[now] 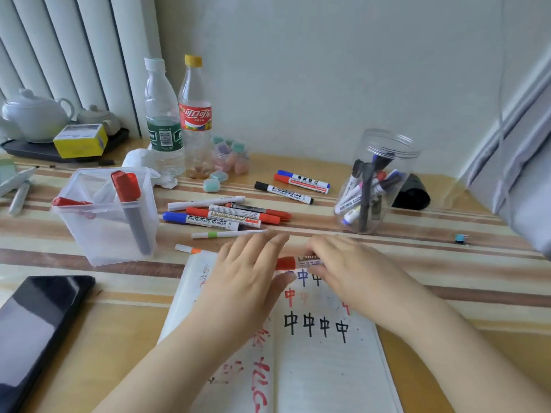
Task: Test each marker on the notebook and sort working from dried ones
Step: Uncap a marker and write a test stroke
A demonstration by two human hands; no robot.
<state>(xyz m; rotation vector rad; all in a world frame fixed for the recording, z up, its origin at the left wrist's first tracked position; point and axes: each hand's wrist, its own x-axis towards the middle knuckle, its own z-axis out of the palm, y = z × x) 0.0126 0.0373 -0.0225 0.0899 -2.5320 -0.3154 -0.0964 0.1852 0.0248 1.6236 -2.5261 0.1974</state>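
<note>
Red marker (293, 262) in both hands over notebook (328, 362), R hand (348, 272) gripping, L hand (247, 272) flat-fingered, striped table (447, 323).

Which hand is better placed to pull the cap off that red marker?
Left, probably. The left hand has its fingers at the red marker's capped end, while the right hand already grips the barrel over the notebook and can steady it.

Home room: teapot (32, 114) on tray, drink bottles (195, 117), curtain (74, 52) behind table.
</note>
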